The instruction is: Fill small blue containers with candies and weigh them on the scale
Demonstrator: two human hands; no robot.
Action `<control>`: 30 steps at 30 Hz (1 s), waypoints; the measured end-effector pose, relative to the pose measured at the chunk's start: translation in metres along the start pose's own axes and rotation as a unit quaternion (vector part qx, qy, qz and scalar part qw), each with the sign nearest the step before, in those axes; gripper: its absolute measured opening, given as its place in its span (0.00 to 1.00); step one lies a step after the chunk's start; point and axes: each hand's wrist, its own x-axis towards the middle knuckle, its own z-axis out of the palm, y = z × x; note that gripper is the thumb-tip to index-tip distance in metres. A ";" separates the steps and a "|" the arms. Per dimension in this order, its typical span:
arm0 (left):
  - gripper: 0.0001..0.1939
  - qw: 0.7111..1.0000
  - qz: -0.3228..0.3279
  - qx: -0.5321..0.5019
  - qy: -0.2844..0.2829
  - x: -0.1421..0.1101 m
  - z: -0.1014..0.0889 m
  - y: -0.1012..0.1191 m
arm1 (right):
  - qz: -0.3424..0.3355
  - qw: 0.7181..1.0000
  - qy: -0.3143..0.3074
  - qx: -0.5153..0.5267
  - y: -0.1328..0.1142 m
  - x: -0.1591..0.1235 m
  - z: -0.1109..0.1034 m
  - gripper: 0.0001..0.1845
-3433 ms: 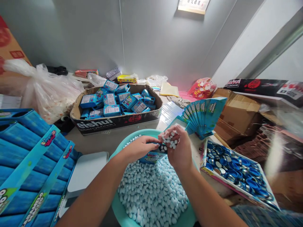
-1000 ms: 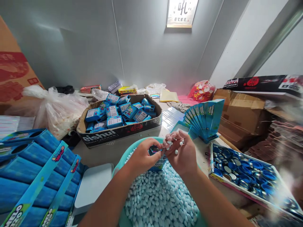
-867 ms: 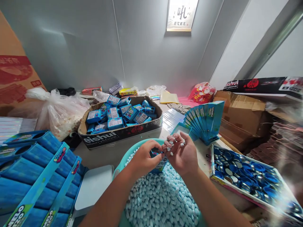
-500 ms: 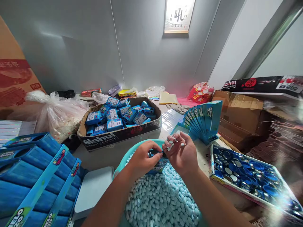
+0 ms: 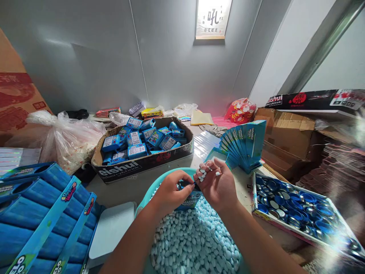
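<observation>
My left hand (image 5: 174, 191) is closed around the top of a blue candy box (image 5: 190, 201) lettered "Macizo", its thumb and fingers curled at the dark upper end. Beside it, my right hand (image 5: 219, 187) is cupped palm up, fingers bent over several white oval candies (image 5: 202, 175). Its fingertips come close to the left thumb; whether they touch the box I cannot tell. Both hands are above a turquoise basin (image 5: 146, 198) heaped with pale oval candies (image 5: 194, 238). Part of the box is hidden behind the left hand.
A carton (image 5: 119, 171) of filled-looking blue boxes stands behind the basin. Blue tubes (image 5: 42, 198) and a white lid-like slab (image 5: 112, 228) lie left. To the right are fanned blue cartons (image 5: 242, 142) and a tray (image 5: 255, 213) of blue and silver caps. A plastic bag (image 5: 71, 140) sits back left.
The whole view has shifted slightly. Both hands keep almost the same pose, with candies still in the right palm and the left on the box.
</observation>
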 end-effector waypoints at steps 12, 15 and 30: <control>0.03 1.000 -0.008 -0.006 0.001 -0.002 0.000 -0.001 | -0.045 0.998 0.000 -0.041 0.005 0.001 0.002 0.11; 0.04 1.000 -0.010 -0.024 0.010 -0.003 0.002 -0.002 | -0.061 0.994 0.000 -0.085 0.008 0.000 0.002 0.11; 0.07 0.999 0.003 -0.025 0.027 -0.003 0.001 -0.004 | -0.132 0.924 -0.045 -0.357 0.016 -0.002 -0.001 0.14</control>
